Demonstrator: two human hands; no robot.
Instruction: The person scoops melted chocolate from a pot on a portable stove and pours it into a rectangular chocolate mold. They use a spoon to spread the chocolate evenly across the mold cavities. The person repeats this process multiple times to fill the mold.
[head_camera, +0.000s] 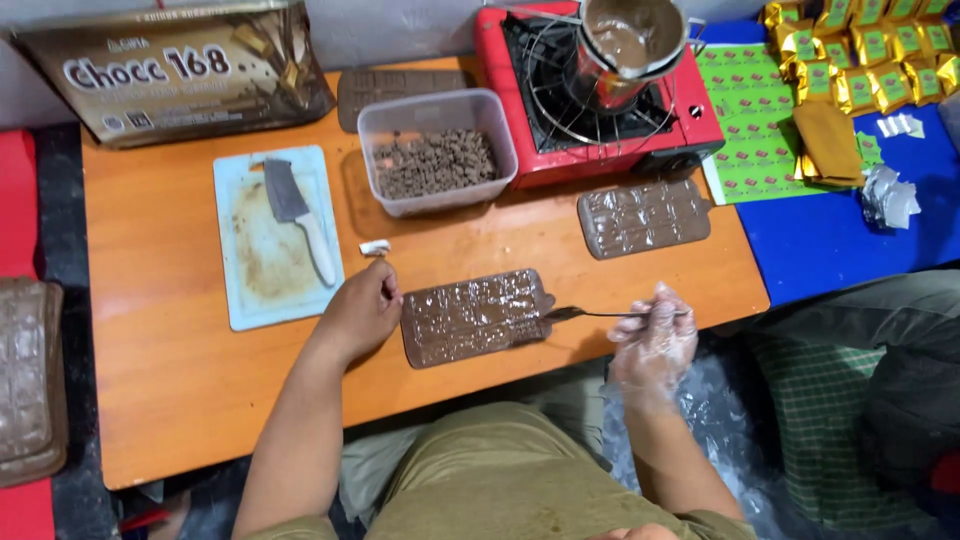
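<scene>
Lower centre of frame: left hand (362, 312) bare, knuckles pressed on chocolate-filled mould (474, 316) edge, grasping nothing; gloved right hand (655, 335) pinching spoon (600, 314), tip at mould's right end.

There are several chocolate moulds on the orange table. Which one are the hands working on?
The mould nearest the person: the left hand steadies its left edge, the gloved right hand holds a spoon at its right edge.

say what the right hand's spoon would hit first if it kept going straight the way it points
Probably the brown chocolate-filled mould tray: the gloved right hand aims its thin metal spoon leftward, tip already at that tray's right edge. Beyond it sits the bare left hand, steadying the tray's other end.
</scene>
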